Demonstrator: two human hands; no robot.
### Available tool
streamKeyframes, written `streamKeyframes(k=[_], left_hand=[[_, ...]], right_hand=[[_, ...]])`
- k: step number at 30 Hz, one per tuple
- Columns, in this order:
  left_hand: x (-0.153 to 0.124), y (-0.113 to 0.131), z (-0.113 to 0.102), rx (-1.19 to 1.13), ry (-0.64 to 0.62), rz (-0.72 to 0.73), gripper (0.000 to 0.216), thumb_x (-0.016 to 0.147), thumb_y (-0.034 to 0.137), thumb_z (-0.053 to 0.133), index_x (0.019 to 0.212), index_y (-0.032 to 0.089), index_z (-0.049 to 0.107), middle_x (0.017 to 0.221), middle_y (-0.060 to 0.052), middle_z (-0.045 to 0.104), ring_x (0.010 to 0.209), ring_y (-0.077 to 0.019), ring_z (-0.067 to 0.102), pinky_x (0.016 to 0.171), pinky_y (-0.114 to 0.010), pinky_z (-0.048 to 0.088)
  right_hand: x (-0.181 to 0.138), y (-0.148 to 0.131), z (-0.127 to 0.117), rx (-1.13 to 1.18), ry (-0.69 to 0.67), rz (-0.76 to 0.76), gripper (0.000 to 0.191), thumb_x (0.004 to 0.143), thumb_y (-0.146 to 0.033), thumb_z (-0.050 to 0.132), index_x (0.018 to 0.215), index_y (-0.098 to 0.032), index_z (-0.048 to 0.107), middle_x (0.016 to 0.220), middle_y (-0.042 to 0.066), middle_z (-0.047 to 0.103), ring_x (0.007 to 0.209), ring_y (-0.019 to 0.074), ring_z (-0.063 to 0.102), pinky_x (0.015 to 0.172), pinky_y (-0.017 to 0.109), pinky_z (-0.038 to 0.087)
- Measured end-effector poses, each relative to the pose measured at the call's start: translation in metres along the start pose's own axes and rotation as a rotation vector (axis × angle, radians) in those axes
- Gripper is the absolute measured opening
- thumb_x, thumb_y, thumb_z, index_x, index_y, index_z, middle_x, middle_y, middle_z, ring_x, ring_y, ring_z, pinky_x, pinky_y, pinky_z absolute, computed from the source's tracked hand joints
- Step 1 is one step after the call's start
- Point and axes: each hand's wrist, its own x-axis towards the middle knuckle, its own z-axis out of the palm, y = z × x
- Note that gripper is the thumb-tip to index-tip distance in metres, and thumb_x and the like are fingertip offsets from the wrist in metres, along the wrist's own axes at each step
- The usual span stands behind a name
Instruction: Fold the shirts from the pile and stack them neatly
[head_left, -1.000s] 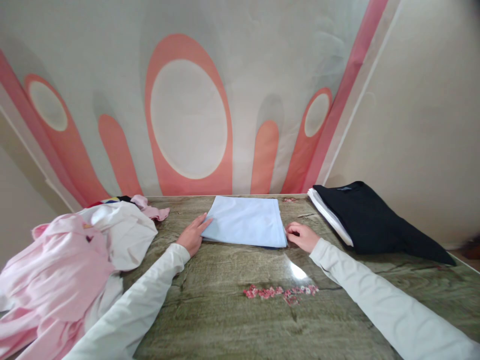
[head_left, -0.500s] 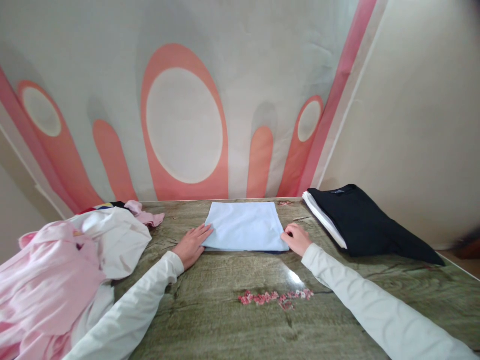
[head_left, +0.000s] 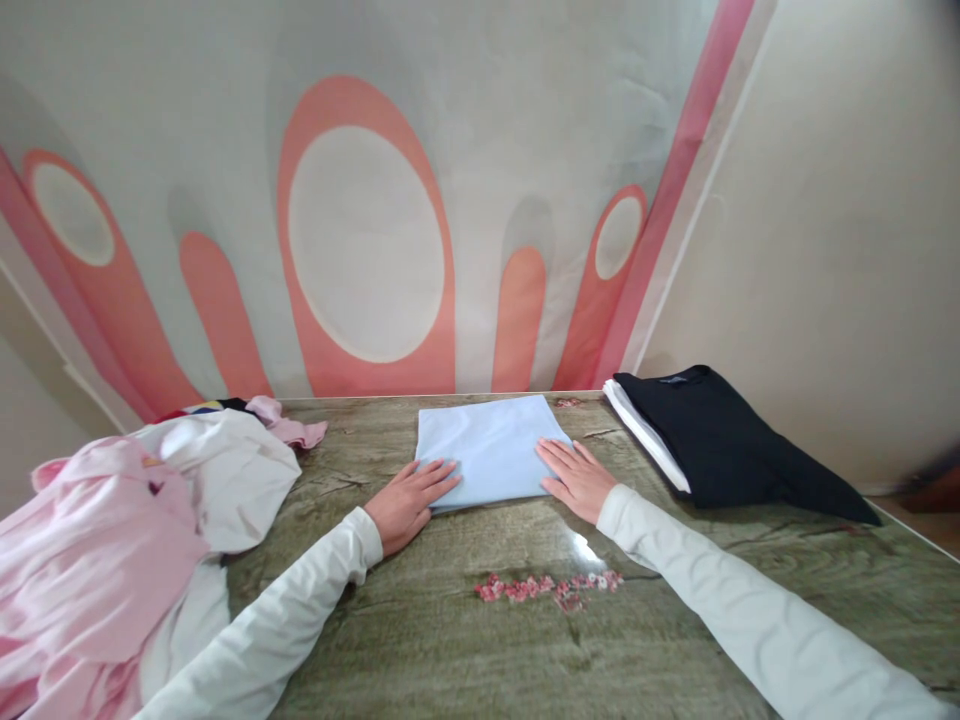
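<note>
A folded light blue cloth point(head_left: 487, 445) lies flat near the back middle of the green marbled table point(head_left: 450, 640). My left hand point(head_left: 409, 500) rests flat at the cloth's near left corner, fingers stretched out onto its edge. My right hand point(head_left: 574, 478) lies flat on the cloth's near right corner, fingers spread and pointing inward. Both arms wear white long sleeves. Neither hand grips anything.
A heap of pink and white clothes point(head_left: 127, 520) fills the left side of the table. A stack of folded black and white garments point(head_left: 720, 440) sits at the right, by the wall. A small pink flower pattern point(head_left: 547, 587) marks the table in front of the cloth.
My right hand has uncurled and slid onto the cloth's right corner, lying flat. My left hand has moved a little right onto the cloth's edge. The cloth looks narrower now.
</note>
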Motion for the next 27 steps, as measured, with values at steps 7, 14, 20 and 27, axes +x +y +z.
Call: streamKeyframes(k=[7,14,20,27], left_hand=[[0.003,0.004,0.014,-0.009,0.002,-0.036,0.075,0.063,-0.002,0.035,0.134,0.021,0.028,0.140,-0.003,0.029,0.127,-0.0182,0.026,0.105,-0.043,0.019],[0.000,0.014,0.006,-0.017,0.139,0.018,0.052,0.075,0.010,0.042,0.126,0.023,0.041,0.131,-0.006,0.041,0.119,-0.0218,0.038,0.100,-0.042,0.029],[-0.001,0.024,-0.014,-0.024,0.194,0.058,0.029,0.082,0.025,0.044,0.109,0.021,0.055,0.104,-0.008,0.056,0.094,-0.0198,0.053,0.085,-0.035,0.042],[0.000,0.023,-0.015,-0.053,0.118,0.015,0.044,0.068,0.003,0.042,0.107,0.018,0.055,0.102,-0.008,0.055,0.094,-0.0193,0.053,0.087,-0.033,0.042]], right_hand=[[-0.001,0.029,0.007,-0.104,-0.109,0.106,0.054,0.089,-0.046,0.024,0.136,-0.021,0.025,0.140,0.004,0.029,0.128,0.0202,0.024,0.104,0.047,0.014],[-0.004,0.025,-0.010,-0.036,0.094,-0.057,0.056,0.083,-0.049,0.040,0.129,-0.018,0.039,0.133,0.008,0.041,0.125,0.0234,0.030,0.103,0.048,0.015],[-0.002,0.009,-0.019,0.011,0.118,-0.328,0.032,0.081,-0.029,0.049,0.111,-0.022,0.057,0.120,0.005,0.054,0.109,0.0203,0.047,0.092,0.039,0.036],[-0.004,0.005,-0.012,-0.042,0.121,-0.325,0.034,0.081,-0.011,0.042,0.110,-0.018,0.058,0.114,0.005,0.058,0.103,0.0175,0.052,0.088,0.034,0.042]])
